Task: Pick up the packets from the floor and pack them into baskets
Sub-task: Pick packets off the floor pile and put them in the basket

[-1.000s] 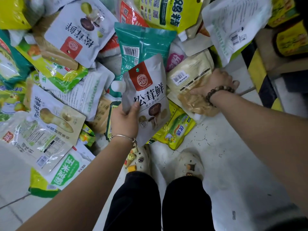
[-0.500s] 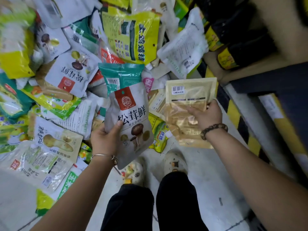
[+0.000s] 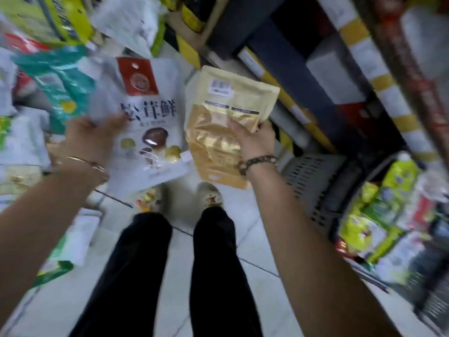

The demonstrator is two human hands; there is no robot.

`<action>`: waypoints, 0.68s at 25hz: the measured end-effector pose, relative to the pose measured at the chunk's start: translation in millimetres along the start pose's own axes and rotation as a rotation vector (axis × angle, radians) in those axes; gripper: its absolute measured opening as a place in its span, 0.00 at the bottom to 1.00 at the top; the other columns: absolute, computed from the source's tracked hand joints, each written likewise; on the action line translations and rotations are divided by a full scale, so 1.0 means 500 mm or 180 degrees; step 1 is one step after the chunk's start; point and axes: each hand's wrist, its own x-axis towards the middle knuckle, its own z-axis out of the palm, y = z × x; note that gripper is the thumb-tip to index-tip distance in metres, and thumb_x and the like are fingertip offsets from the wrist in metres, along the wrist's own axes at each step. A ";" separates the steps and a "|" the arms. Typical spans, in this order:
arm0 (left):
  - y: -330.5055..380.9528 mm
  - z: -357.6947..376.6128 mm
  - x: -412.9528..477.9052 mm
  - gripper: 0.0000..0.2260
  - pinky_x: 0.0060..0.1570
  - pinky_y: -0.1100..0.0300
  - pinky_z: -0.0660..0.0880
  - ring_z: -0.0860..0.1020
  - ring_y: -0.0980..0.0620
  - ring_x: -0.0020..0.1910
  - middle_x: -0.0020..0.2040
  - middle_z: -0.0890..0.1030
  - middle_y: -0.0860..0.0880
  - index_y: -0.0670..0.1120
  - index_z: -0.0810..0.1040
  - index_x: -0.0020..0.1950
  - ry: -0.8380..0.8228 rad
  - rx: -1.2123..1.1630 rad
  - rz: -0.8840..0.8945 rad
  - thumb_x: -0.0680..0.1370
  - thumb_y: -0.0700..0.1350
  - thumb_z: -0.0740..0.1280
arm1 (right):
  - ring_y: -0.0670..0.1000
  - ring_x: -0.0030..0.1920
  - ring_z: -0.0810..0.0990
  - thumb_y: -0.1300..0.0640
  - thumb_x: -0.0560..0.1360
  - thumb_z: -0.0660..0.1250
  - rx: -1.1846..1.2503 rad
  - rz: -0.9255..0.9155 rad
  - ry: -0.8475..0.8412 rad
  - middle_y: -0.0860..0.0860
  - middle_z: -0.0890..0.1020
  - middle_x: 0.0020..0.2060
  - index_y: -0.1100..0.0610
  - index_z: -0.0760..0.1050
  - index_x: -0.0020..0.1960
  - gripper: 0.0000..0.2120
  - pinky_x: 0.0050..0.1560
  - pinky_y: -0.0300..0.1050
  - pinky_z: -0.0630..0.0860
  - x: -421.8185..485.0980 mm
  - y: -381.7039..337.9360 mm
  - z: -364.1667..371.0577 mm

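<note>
Since prev frame view swings right; grey basket (image 3: 313, 188) w/ packets now in view at right. L hand (image 3: 90, 139) grips white mushroom packet (image 3: 148, 122), R hand (image 3: 255, 142) grips gold packet (image 3: 223, 122), both held up clear of floor (image 3: 255, 242). More packets lie piled at left. Frame blurred.
</note>
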 end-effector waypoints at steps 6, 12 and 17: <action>0.039 0.188 -0.174 0.05 0.28 0.71 0.71 0.72 0.66 0.23 0.21 0.75 0.63 0.43 0.79 0.44 -0.0709 -0.0034 0.0392 0.76 0.43 0.68 | 0.44 0.48 0.77 0.56 0.69 0.76 0.0234 -0.0050 0.0548 0.44 0.78 0.48 0.54 0.73 0.59 0.21 0.40 0.30 0.71 -0.010 0.092 -0.266; 0.054 0.392 -0.372 0.06 0.28 0.76 0.70 0.75 0.70 0.26 0.24 0.77 0.65 0.45 0.77 0.42 -0.1277 -0.0093 0.0660 0.77 0.37 0.65 | 0.46 0.47 0.80 0.57 0.67 0.76 0.0456 -0.0024 0.1115 0.48 0.82 0.48 0.57 0.75 0.56 0.20 0.42 0.34 0.75 -0.013 0.226 -0.542; 0.023 0.549 -0.538 0.12 0.28 0.73 0.72 0.76 0.67 0.26 0.25 0.78 0.63 0.50 0.80 0.35 -0.1683 -0.0008 0.0702 0.76 0.36 0.67 | 0.42 0.42 0.79 0.56 0.69 0.74 0.0621 0.0124 0.1401 0.47 0.81 0.45 0.57 0.75 0.54 0.16 0.36 0.30 0.73 -0.038 0.366 -0.761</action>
